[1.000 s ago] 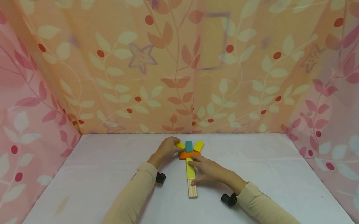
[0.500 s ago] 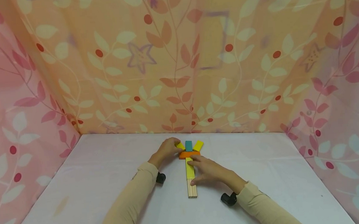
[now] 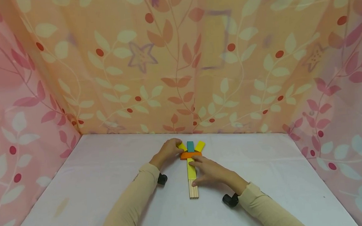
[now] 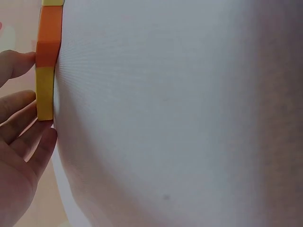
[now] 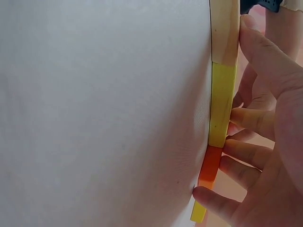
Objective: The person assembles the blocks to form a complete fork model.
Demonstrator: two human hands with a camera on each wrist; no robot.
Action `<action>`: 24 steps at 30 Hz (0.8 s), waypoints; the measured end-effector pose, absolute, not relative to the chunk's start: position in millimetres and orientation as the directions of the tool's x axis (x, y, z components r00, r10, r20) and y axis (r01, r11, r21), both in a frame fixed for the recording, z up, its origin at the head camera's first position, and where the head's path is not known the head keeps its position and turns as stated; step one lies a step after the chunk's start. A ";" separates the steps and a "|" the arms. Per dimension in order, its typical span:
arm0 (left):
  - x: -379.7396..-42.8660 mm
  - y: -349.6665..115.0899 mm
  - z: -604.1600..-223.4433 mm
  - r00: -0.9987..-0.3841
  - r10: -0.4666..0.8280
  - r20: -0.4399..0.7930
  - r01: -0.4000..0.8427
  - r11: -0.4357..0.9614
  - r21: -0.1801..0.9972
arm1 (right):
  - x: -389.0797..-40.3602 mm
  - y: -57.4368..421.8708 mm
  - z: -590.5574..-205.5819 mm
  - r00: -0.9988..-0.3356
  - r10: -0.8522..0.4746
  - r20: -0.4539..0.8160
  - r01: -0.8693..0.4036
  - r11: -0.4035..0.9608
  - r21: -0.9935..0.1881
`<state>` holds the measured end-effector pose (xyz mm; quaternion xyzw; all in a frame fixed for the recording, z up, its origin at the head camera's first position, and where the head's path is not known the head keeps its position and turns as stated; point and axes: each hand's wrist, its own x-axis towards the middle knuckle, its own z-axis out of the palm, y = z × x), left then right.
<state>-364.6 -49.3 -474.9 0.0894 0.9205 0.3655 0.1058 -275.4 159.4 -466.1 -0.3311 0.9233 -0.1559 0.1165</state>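
Wooden blocks lie in a flat figure on the white cloth. A plain wood block [image 3: 193,193] is nearest, then a long yellow block [image 3: 191,174], then an orange block [image 3: 186,156] set crosswise. Beyond the orange one, a teal block [image 3: 190,146] stands between a right yellow block [image 3: 200,146] and a left yellow block [image 4: 45,94], both slanted outward. My left hand [image 3: 168,151] touches the left yellow block with its fingertips, its thumb at the orange block. My right hand [image 3: 215,172] is spread along the figure, thumb at the plain wood block, fingertips on the long yellow and orange blocks.
A white cloth [image 3: 95,194] covers the table. A flowered curtain [image 3: 177,58] rises behind its back edge, and pink curtains flank both sides. Each wrist wears a small black camera, one at the left wrist [image 3: 162,179], one at the right wrist [image 3: 231,200].
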 end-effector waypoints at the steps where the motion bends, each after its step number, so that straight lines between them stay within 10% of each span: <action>1: -364.7 -48.8 -474.8 -0.961 0.242 -0.131 0.087 0.718 0.690 | -275.5 159.5 -466.0 -0.754 -0.648 -0.111 -0.576 0.732 -0.364; 24: -360.9 -49.4 -474.5 -0.960 0.262 -0.103 0.129 0.736 0.664 | -276.3 160.0 -467.7 -0.756 -0.646 -0.107 -0.570 0.730 -0.377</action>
